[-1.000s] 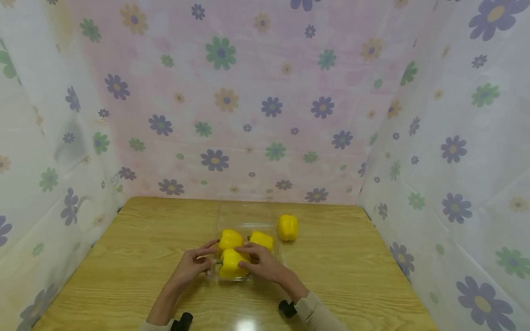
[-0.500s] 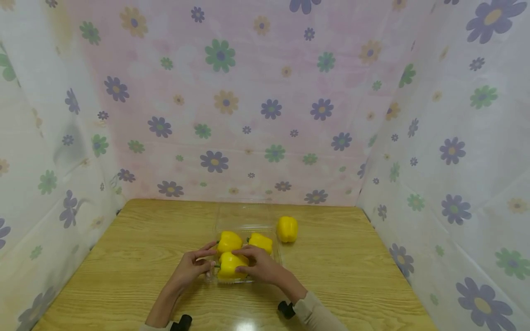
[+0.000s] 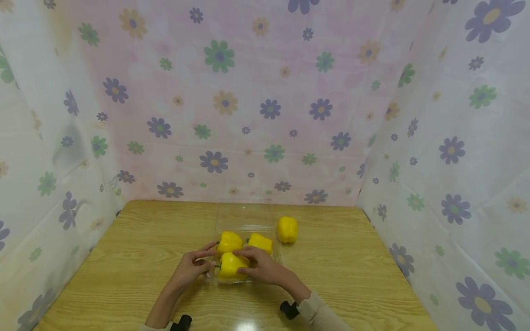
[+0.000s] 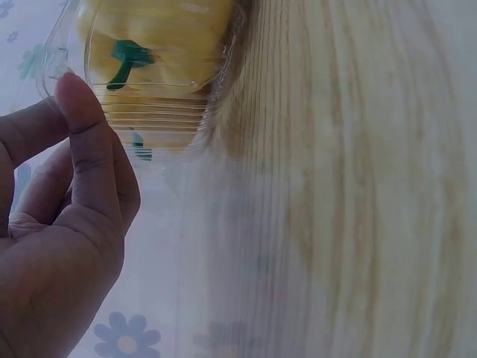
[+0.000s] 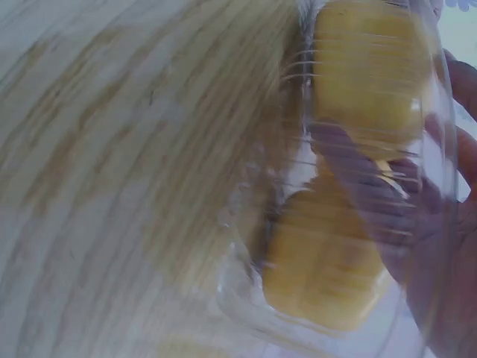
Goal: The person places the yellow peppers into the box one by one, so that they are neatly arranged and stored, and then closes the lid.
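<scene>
A clear plastic clamshell container (image 3: 236,282) stands on the table with its lid (image 3: 244,216) folded back. Inside are three yellow bell peppers: a back-left pepper (image 3: 230,242), a back-right pepper (image 3: 261,243) and a front pepper (image 3: 233,265). My right hand (image 3: 267,267) holds the front one, thumb nearest me and fingers over its far side. In the right wrist view, that hand (image 5: 417,231) shows partly through the clear wall. At the container's left, my left hand (image 3: 188,268) pinches the rim (image 4: 59,67) between thumb and finger. Green stems (image 4: 130,56) point left.
Another yellow bell pepper (image 3: 287,230) stands on the wooden table (image 3: 339,257), just right of the container. Flower-patterned cloth (image 3: 265,115) hangs at the back and both sides. Dark wrist-worn devices (image 3: 289,310) sit on both forearms.
My right hand has dropped very slightly with the front pepper. The left hand keeps its place at the rim, and the other peppers have not moved.
</scene>
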A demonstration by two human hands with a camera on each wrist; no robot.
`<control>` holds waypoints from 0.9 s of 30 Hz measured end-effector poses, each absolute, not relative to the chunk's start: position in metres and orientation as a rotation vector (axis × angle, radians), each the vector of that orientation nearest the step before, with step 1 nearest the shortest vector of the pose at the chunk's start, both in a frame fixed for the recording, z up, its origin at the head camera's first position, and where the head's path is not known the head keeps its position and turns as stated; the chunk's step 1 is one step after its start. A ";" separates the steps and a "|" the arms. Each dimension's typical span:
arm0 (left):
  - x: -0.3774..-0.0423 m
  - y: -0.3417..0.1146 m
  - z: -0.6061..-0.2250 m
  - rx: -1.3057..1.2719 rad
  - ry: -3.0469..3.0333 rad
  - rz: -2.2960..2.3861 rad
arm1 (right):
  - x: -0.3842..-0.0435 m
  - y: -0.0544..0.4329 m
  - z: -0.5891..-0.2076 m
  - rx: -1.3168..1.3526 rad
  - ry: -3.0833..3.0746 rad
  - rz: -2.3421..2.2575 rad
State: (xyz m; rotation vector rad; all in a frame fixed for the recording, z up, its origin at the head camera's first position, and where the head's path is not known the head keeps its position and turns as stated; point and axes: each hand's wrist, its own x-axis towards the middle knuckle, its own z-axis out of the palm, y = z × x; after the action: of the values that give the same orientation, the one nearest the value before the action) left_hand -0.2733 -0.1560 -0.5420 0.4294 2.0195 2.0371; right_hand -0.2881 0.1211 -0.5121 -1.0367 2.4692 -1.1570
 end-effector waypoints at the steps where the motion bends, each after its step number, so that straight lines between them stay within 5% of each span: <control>1: -0.273 -0.156 -0.542 0.429 2.020 2.037 | -0.288 0.122 -0.512 -1.044 2.471 -1.147; 27: -0.274 -0.157 -0.545 0.424 2.017 2.052 | -0.309 0.175 -0.526 -0.624 2.650 -2.178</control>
State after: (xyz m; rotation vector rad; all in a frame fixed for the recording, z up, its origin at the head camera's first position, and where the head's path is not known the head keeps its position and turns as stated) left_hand -0.2743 -0.1572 -0.5450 0.4238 2.0174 2.0516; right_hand -0.3089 0.1752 -0.5261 -0.6243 2.6503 -2.1776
